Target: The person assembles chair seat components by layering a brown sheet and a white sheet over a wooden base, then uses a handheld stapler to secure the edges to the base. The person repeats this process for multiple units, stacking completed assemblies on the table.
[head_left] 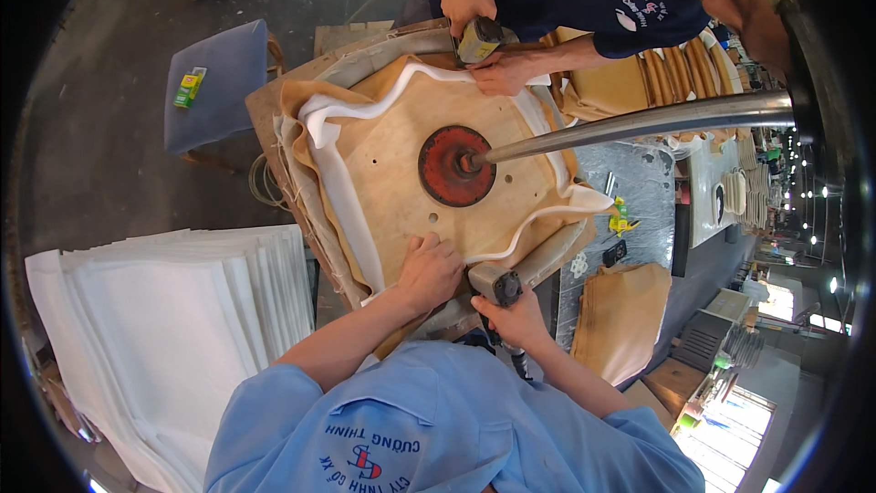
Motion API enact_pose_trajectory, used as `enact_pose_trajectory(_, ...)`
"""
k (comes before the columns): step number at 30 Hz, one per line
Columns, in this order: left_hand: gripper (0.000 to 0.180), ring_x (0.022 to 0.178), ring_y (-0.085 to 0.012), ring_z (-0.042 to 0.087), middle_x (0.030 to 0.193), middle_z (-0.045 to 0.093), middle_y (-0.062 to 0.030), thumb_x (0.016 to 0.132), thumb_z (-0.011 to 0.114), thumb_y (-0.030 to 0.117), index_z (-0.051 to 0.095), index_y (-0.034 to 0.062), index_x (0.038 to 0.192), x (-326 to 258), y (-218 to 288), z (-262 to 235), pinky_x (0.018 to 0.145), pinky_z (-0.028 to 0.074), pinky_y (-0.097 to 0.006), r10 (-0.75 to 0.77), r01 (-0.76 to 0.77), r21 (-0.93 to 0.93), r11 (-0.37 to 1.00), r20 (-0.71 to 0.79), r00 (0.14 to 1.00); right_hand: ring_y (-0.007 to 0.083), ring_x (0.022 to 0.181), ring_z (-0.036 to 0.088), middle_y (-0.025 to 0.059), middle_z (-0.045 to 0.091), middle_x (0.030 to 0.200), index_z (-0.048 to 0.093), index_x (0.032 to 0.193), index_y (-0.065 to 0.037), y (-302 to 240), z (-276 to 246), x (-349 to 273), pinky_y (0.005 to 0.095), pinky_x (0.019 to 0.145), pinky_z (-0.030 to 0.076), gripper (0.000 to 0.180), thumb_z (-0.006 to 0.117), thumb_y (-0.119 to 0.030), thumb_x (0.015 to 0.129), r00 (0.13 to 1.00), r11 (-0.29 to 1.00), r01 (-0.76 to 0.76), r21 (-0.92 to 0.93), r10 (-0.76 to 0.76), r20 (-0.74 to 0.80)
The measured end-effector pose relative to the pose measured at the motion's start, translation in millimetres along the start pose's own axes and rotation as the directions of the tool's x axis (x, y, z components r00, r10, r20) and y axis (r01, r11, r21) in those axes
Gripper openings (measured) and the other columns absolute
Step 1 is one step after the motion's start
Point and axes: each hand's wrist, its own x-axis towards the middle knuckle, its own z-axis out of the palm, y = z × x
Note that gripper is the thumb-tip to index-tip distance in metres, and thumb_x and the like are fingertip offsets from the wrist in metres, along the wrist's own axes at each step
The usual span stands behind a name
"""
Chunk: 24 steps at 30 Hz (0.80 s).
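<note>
I log right hand closed round staple gun, head by near edge of wooden panel, just right of left hand, whose grip I cannot tell.

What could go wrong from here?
The left hand sits close to the grey power tool in the right hand; a slip might hurt it. The white padding ripples at the far left corner and could bunch. The co-worker's lower hand, beside a yellow-and-black tool, might also get hurt.
</note>
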Motion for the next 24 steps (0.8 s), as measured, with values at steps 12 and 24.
enact_pose_trajectory(12, 0.01, 0.109, -0.0345, 0.06, 0.104, 0.069, -0.009, 0.095, 0.071, 0.021, 0.074, 0.0113, 0.096, 0.4, -0.4, 1.7, 0.096, 0.043, -0.05, 0.005, -0.017, 0.122, 0.992, 0.102, 0.995, 0.0357, 0.104, 0.074, 0.0187, 0.078, 0.109, 0.071, 0.128, -0.004, 1.6, 4.4, 6.3, 0.0437, 0.09, 0.059, 0.046, 0.087, -0.026, 0.091, 0.987, 0.981, 0.129, -0.145, -0.142, -0.081)
enact_pose_trajectory(24, 0.031, 0.105, -0.0396, 0.068, 0.104, 0.072, -0.0196, 0.096, 0.077, 0.031, 0.077, 0.0046, 0.112, 79.7, 57.9, 29.8, 0.092, 0.054, -0.05, -0.095, 0.108, -0.173, 0.979, 0.081, 0.992, 0.0101, 0.058, 0.063, 0.0002, 0.068, 0.072, 0.076, 0.103, -0.003, 70.9, -83.8, -1.9, 0.0287, 0.053, 0.048, 0.019, 0.087, -0.017, 0.096, 0.974, 0.885, 0.208, 0.417, -0.15, -0.168)
